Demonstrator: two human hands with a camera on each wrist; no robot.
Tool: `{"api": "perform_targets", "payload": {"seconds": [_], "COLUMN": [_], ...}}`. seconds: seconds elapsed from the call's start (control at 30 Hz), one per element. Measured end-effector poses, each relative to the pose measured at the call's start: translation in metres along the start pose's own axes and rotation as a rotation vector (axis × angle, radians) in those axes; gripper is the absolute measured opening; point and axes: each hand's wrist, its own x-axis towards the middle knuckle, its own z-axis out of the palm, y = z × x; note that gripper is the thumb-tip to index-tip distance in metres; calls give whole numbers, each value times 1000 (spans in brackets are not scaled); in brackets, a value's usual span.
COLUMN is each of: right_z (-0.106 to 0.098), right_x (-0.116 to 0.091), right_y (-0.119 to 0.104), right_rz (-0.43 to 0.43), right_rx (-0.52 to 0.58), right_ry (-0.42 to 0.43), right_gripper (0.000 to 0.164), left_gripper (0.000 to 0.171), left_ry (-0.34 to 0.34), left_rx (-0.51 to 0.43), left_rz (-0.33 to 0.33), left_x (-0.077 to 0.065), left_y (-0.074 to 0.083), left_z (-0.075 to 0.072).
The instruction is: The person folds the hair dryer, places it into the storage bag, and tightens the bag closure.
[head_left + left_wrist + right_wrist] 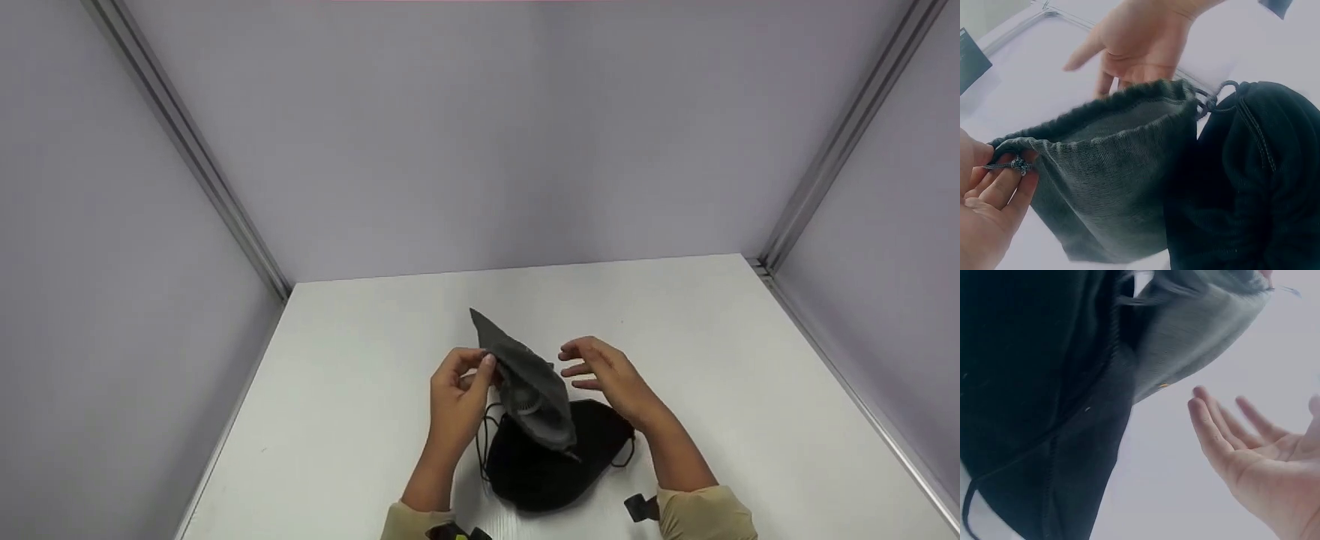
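Observation:
A grey drawstring pouch (531,390) hangs in the air, its gathered mouth partly spread in the left wrist view (1112,180). My left hand (459,394) pinches one end of that mouth, thumb against fingers, beside a knotted cord (1021,164). To the right of the pouch, my right hand (609,375) is apart from it, fingers loosely extended and holding nothing, as the right wrist view also shows (1258,461). Below the grey pouch lies a black drawstring pouch (540,480) with loops of cord at its sides. What either pouch contains is hidden.
The white table (337,390) extends around the pouches. A grey panel wall (450,150) stands behind it, with side panels left and right. A dark strap piece (639,508) sits by the right wrist.

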Motion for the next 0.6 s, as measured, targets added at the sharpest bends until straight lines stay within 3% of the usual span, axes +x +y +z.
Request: {"api": "perform_targets", "payload": {"seconds": [0.13,0.3,0.37,0.43,0.6], "right_z": [1,4,6,6,5], "right_x": [-15,-38,-41,-43,-44], "right_y": [10,24,28,30,32], "right_rz": [-49,-52,-45,-42,-83], "right_rx": [-194,-407,-439,-436,-374], "right_ry": [-59,-171,-182,-189,-190], "right_gripper": [32,75,85,85,61], "left_gripper": [13,11,11,11,9], "left_ry": [-20,-26,-24,-24,-14], "left_rx": [-30,-55,-57,-61,-47], "left_rz": [-16,-13,-4,8,49], "left_x": [-1,-3,-2,-1,1], "left_y": [2,4,5,5,4], "left_z": [0,-1,0,0,1]}}
